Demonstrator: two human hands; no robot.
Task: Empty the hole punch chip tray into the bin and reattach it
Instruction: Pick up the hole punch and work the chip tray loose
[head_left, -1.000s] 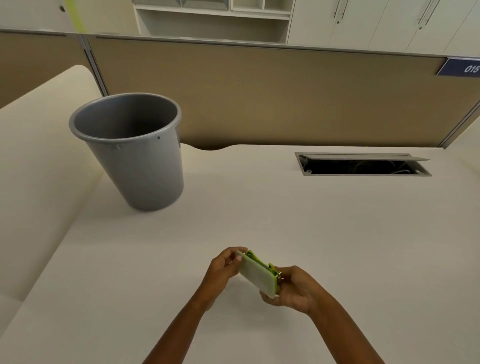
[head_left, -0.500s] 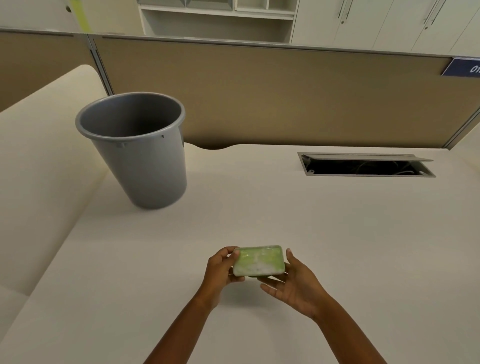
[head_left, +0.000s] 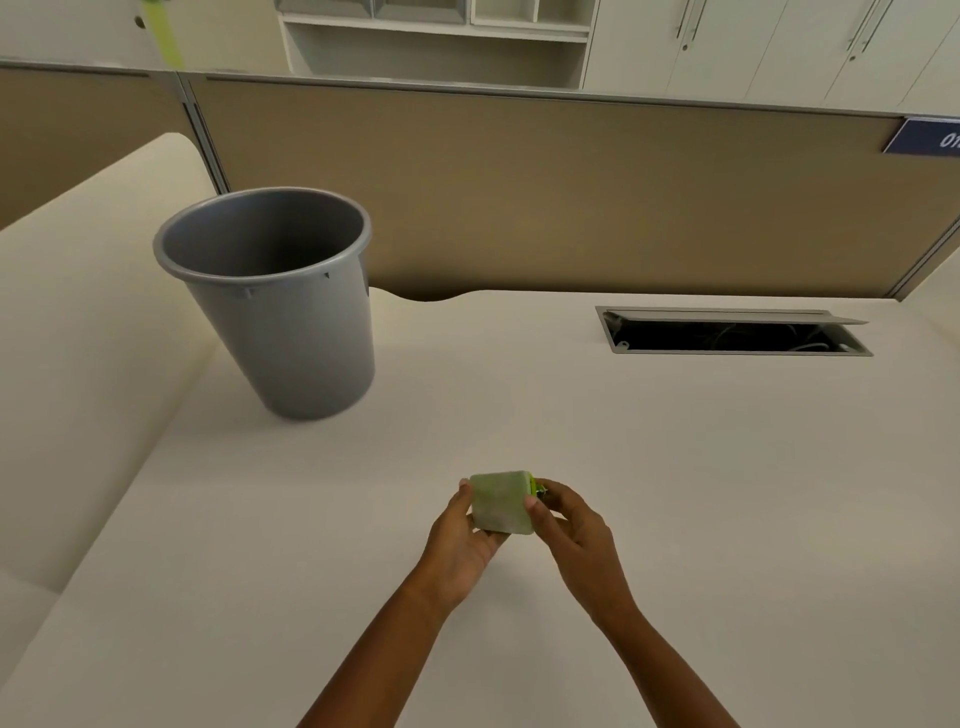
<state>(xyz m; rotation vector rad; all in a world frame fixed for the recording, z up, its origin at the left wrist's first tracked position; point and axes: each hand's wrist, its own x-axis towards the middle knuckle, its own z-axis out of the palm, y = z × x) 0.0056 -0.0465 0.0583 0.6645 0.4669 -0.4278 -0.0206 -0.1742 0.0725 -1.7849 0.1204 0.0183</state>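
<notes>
Currently: small green plastic hole punch with pale translucent chip tray (head_left: 501, 502), clamped between your left hand (head_left: 464, 530) and right hand (head_left: 569, 522), well short of grey plastic bin (head_left: 291, 317). Risk: prising here scatters chips on desk.

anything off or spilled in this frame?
No spill visible. Oddities: the grey bin stands on the desk rather than the floor, and the cable hatch is open. Both hands hold the hole punch.
</notes>
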